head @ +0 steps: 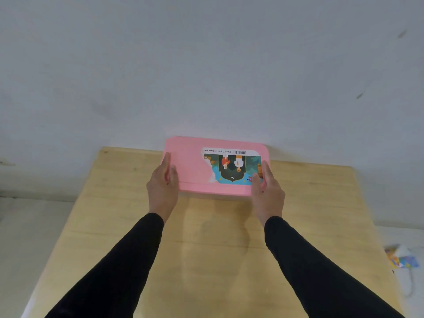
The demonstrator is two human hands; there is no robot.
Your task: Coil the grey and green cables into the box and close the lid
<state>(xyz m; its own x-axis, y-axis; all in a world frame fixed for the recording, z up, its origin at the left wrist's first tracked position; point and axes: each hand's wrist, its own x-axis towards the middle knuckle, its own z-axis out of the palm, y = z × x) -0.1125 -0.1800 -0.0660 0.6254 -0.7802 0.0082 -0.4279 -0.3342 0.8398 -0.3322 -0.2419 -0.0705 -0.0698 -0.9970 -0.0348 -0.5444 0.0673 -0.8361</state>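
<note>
A pink box [190,166] with its lid down lies at the far edge of the wooden table, against the wall. A partly torn picture sticker [231,167] covers the right half of the lid. My left hand [163,187] presses flat against the box's left side, fingers straight and together. On the right side, my right hand [267,188] holds the box, its thumb over the lid's front corner. No grey or green cable is visible; the box's inside is hidden.
The light wooden table [206,249] stretches from the box toward me. A grey wall [206,65] rises right behind the box. On the floor at the right lies a small colourful packet [400,258] with a white cord.
</note>
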